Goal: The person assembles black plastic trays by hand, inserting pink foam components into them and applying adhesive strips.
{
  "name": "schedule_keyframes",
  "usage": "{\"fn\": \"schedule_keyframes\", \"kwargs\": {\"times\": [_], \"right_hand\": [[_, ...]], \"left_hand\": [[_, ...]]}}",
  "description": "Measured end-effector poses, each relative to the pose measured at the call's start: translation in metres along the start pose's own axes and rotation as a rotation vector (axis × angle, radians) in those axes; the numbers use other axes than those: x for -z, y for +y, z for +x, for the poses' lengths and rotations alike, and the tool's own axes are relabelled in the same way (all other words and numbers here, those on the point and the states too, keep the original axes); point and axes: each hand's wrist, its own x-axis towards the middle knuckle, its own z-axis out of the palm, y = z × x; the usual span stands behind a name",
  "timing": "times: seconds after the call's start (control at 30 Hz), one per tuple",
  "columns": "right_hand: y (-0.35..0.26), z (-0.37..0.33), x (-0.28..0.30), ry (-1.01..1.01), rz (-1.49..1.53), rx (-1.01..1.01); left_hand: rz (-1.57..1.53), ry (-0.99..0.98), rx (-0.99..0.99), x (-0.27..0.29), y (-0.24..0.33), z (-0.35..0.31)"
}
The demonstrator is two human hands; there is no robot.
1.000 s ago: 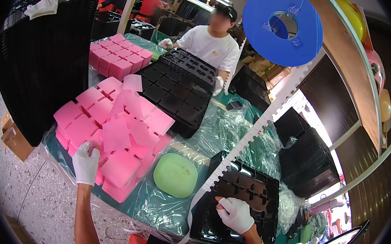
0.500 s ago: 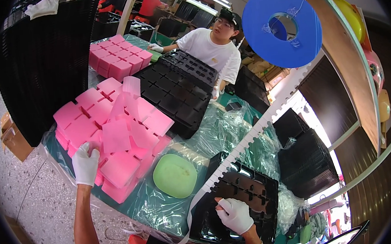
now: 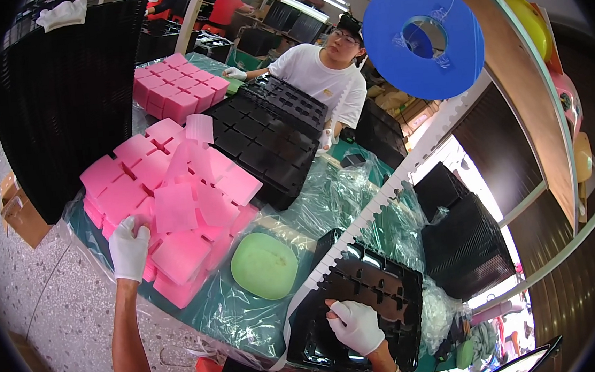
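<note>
Left hand (image 3: 130,249), white glove: fingers curled at the near left edge of the pink foam pile (image 3: 122,194); cannot tell whether a piece is pinched. Right hand (image 3: 356,327), white glove: fingers bent over the near black tray (image 3: 375,288); cannot tell whether it grips. Foam pile lies on the film-covered green table (image 3: 246,330), loose pink sheets (image 3: 175,208) on top. Light green rounded piece (image 3: 264,265) between foam and near tray. Beyond: far black tray (image 3: 265,136), second foam stack (image 3: 179,90), co-worker (image 3: 323,72)
</note>
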Motion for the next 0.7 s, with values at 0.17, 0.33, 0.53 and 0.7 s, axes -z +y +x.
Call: {"fn": "schedule_keyframes", "kwargs": {"times": [0.17, 0.33, 0.53, 0.7], "right_hand": [[0.000, -0.003, -0.002, 0.001, 0.011, -0.002], [0.000, -0.003, -0.003, 0.008, 0.019, 0.000], [-0.005, -0.003, -0.001, -0.003, 0.052, -0.010], [-0.010, -0.005, -0.002, -0.014, 0.047, -0.012]], "left_hand": [[-0.028, -0.008, -0.006, -0.002, -0.008, 0.001], [-0.048, -0.005, -0.010, -0.003, -0.005, 0.001], [-0.045, 0.008, -0.017, -0.004, -0.008, 0.002], [-0.027, 0.013, -0.013, 0.001, -0.011, 0.000]]}}
